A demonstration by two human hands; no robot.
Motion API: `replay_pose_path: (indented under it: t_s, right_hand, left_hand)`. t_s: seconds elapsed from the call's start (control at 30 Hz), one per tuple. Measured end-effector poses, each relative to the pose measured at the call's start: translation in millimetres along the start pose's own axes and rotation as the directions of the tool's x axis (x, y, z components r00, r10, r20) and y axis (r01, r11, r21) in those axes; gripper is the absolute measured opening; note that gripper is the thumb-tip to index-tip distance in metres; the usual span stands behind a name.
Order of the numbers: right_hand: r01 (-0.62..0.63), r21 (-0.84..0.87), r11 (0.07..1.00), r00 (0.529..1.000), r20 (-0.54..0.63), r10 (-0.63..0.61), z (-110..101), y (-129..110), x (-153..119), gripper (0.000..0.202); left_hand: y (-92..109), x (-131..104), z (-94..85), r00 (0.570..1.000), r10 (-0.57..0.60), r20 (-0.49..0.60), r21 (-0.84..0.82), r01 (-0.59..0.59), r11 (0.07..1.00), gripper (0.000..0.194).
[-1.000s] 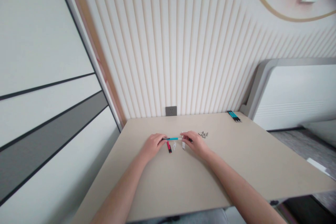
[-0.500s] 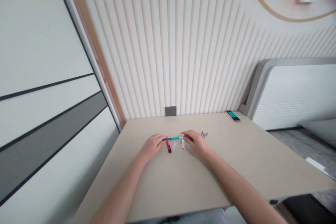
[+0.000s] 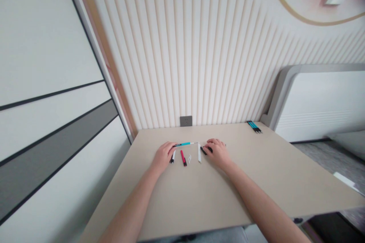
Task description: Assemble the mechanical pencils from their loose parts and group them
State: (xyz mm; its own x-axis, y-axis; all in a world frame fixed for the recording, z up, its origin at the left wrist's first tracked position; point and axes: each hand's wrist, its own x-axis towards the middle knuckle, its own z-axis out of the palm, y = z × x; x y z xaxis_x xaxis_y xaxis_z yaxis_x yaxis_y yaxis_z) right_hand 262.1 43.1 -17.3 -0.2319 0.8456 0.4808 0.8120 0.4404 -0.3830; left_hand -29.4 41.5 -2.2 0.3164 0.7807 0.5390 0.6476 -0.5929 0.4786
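Fingers and thumb of the left hand (image 3: 163, 156) close on the black end of a slim blue stick (image 3: 186, 144), and the step in hand looks like placing or steadying it above the desk (image 3: 199, 201) with that hand alone. The stick is near the middle of the desk, lying roughly crosswise, its thin pale tip pointing right. From its looks, a next move with it would call for a light pinch and a level wrist, since the narrow tip could catch on things close by. Just below the left fingers is a white-and-black piece (image 3: 173, 157), partly covered by them; I cannot tell whether they touch it.

Nearer than the stick, a red piece (image 3: 183, 156) with a black end slants toward the near side, and small white bits (image 3: 189, 158) sit just to its right. Next comes a narrow white strip (image 3: 199, 153), running from far to near, its far end close to the stick's tip; contact there is too small to judge.

At the right, the right hand (image 3: 219, 153) has its fingers bent over a black piece (image 3: 203, 150); whether they grip it or only rest on it, I cannot tell. That piece looks short and dark, partly hidden by the fingertips. Well apart, toward the far right edge, a group of blue-and-black pens (image 3: 253, 125) lies side by side.
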Motion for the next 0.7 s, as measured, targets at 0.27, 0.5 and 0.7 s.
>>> replay_pose_path:
  t_s: [0.27, 0.5, 0.7]
  right_hand:
    - [0.037, -0.149, 0.988, 0.999, 0.023, -0.034, 9.4, -10.3, -4.2, 0.012]
    - [-0.003, -0.148, 0.989, 1.000, -0.013, 0.002, 13.4, -19.2, -3.7, 0.011]
    - [-0.059, -0.028, 0.998, 0.996, -0.065, 0.057, 10.5, -18.0, -2.4, 0.015]
  left_hand:
    - [2.2, 0.7, -1.2, 1.000, 0.030, 0.006, 0.014, -0.031, 0.999, 0.020]
    - [-0.8, -0.1, 0.9, 0.998, 0.047, 0.036, 0.017, -0.048, 0.999, 0.020]
    - [0.0, -0.4, -0.4, 0.998, 0.035, 0.044, 0.008, -0.035, 0.999, 0.021]
